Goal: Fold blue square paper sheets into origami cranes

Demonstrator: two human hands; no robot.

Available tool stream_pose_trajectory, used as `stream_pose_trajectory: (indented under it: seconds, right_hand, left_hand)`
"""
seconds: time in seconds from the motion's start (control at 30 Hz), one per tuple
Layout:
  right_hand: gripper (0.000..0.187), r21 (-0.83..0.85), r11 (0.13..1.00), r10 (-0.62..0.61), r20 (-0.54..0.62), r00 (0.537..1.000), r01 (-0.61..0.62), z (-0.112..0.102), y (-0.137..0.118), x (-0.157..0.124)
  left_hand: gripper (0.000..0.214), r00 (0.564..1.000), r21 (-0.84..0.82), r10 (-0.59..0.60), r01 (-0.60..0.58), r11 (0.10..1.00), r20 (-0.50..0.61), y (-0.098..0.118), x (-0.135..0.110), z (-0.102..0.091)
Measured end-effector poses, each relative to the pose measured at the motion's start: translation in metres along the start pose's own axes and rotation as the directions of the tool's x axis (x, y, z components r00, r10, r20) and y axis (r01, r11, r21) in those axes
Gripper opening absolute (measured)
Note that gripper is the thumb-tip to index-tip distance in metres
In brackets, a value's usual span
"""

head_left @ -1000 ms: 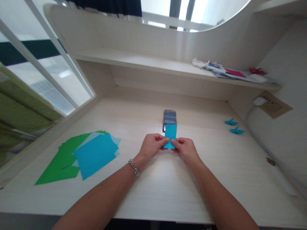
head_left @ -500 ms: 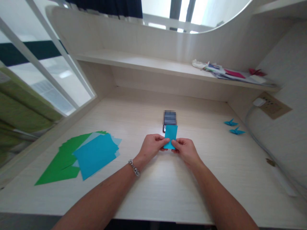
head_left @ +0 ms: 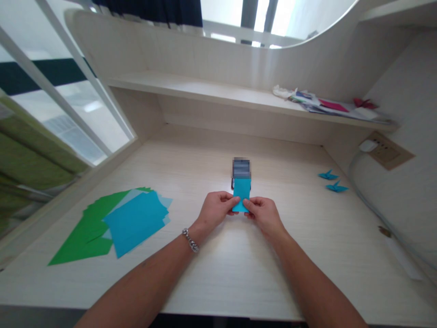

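Observation:
A small folded piece of blue paper (head_left: 242, 189) is held over the middle of the desk between my two hands. My left hand (head_left: 220, 205) pinches its lower left side, thumb on top and fingers beneath. On the lower right side my right hand (head_left: 264, 210) grips it the same way, the two thumbs close together. Just beyond the paper lies a phone (head_left: 241, 167) with a blurred-out screen; the paper covers its near end. Fingers under the paper are mostly hidden.
Blue sheets (head_left: 138, 221) overlap green sheets (head_left: 82, 237) on the left of the desk (head_left: 205, 282). Two folded blue paper birds (head_left: 328, 175) sit at the right, near a cable (head_left: 367, 200) from a wall socket (head_left: 389, 150). Papers (head_left: 327, 105) lie on the shelf (head_left: 205, 89).
The blue paper has straightened slightly, its far end swinging a little to the left. Both hands keep their hold in nearly the same place.

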State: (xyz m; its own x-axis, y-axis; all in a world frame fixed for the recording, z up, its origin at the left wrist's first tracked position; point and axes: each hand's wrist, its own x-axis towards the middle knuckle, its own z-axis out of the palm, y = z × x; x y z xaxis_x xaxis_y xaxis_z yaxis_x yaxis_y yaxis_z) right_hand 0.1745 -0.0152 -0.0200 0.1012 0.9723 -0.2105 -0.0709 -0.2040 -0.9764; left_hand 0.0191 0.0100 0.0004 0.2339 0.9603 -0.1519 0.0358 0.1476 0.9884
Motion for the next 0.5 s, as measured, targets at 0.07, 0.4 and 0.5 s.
stream_pose_trajectory:
  seconds: [0.07,0.4,0.5]
  right_hand:
    - [0.035,0.017,1.000,0.011,0.003,1.000,-0.011,0.0003,0.0022,0.0010]
    - [0.033,-0.003,0.999,-0.043,-0.019,0.999,0.043,-0.0001,-0.0014,0.0019]
    - [0.031,0.036,0.997,-0.072,-0.011,0.997,0.072,-0.0007,-0.0042,0.0011]
  left_hand:
    - [0.027,0.999,0.014,0.036,-0.036,0.999,-0.025,-0.0024,0.0014,-0.0009]
    - [0.031,0.995,-0.005,0.090,-0.090,0.996,-0.047,-0.0084,0.0054,-0.0037]
    - [0.031,0.993,-0.002,0.100,-0.100,0.995,-0.059,-0.0083,0.0057,-0.0052]
